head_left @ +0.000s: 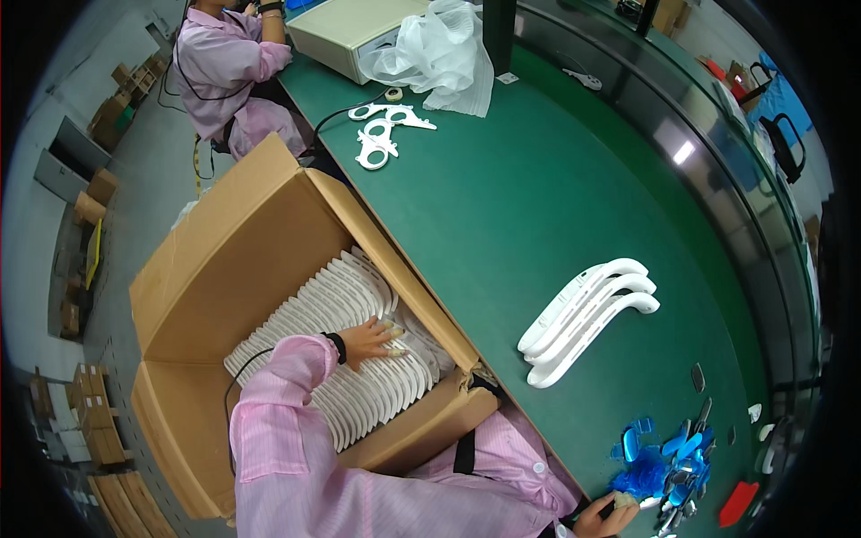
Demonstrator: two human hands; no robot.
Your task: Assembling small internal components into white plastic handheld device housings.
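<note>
My left hand (366,342) reaches into a large open cardboard box (235,291). Its fingers are stretched out and apart, with pale covers on some tips, and they rest over tightly packed white curved plastic parts (345,381). My right hand (603,518) is at the table's near edge, low on the right. Its fingers are curled, also with pale covers at the tips; whatever they may hold does not show. Beside it lies a pile of shiny blue and dark small pieces (686,462). Several white curved handle-like parts (583,323) lie side by side on the green table (502,206).
White ring-shaped plastic pieces (381,134) and a small tape roll (393,93) lie farther up the table. Beyond are a beige machine (345,36) and crumpled white wrapping (439,58). A co-worker in pink (229,67) sits far left. A red piece (739,504) lies lower right.
</note>
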